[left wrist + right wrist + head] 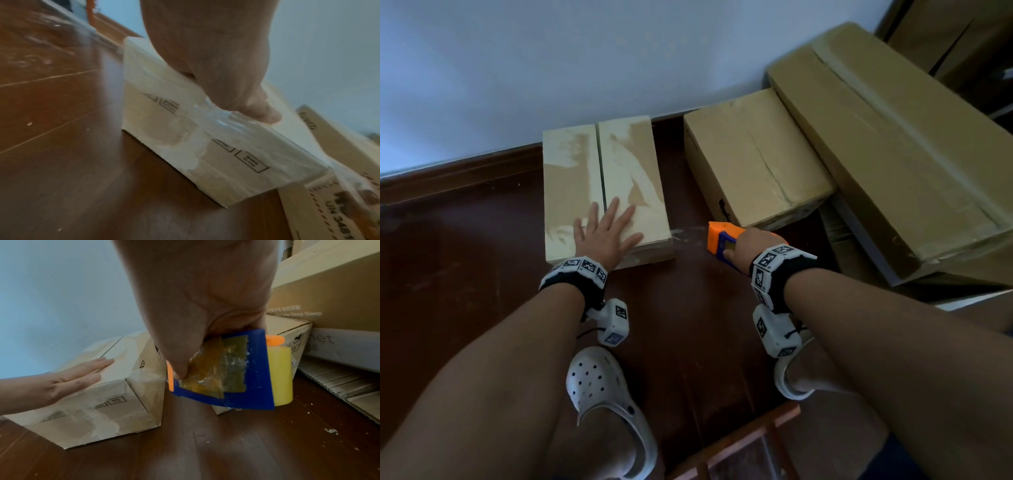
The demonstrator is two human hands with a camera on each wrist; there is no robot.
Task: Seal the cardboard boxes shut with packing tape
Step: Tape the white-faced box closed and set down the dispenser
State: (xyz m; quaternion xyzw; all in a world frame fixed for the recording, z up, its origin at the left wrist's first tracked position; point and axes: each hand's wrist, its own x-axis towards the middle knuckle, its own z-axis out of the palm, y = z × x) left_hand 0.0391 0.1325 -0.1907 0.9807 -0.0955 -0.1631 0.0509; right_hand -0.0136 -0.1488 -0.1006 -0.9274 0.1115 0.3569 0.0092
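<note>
**Flat palm on the small box, tape dispenser held beside it**

Head view: the person's left hand lies flat, fingers straight and spread, on the near end of the top of a small pale cardboard box with glossy tape patches that stands on the dark brown wooden floor close to the white wall. The fingers straddle the open seam between the two top flaps. Just to its right, the right hand is curled round an orange and blue plastic tape dispenser, held above the floor between this box and a medium brown cardboard box. A long brown cardboard box leans beside that one, its far end cut off by the frame. White perforated clogs show below the arms; the right one is mostly hidden by the forearm.

Left wrist view: blurred. The left hand rests on the small box's top edge; the fingers are hidden behind the palm. Printed marks on the side cannot be read.

Right wrist view: the right hand grips the dispenser, its thumb pressing on the blue plate, which bears crumpled tape scraps. A yellow tape roll sits partly hidden behind the plate. The left hand lies flat on the small box.
</note>
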